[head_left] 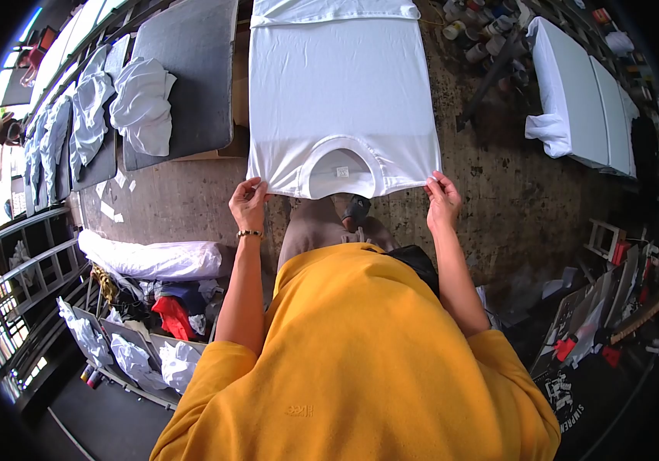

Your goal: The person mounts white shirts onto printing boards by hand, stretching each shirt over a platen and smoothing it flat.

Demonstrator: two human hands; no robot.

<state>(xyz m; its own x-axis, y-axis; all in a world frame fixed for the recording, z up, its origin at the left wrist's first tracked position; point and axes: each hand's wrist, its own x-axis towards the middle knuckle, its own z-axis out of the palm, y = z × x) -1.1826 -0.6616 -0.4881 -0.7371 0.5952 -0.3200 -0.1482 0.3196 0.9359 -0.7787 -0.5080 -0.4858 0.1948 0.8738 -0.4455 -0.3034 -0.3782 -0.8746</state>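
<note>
A white T-shirt (pixel 341 84) lies stretched flat over a board in front of me, its round collar toward my body and a small label showing inside the neck. My left hand (pixel 250 201) pinches the shirt's near left corner between thumb and fingers. At the near right corner, my right hand (pixel 442 198) grips the cloth the same way. The fabric is pulled taut between the two hands. The far end of the shirt is folded over in a band.
Dark boards (pixel 191 77) with crumpled white garments (pixel 142 104) stand at the left. White-covered boards (pixel 575 92) are at the right, near several containers (pixel 477 52). A white roll (pixel 152 257) and a red cloth (pixel 174 317) lie at the lower left. A person is at the far left.
</note>
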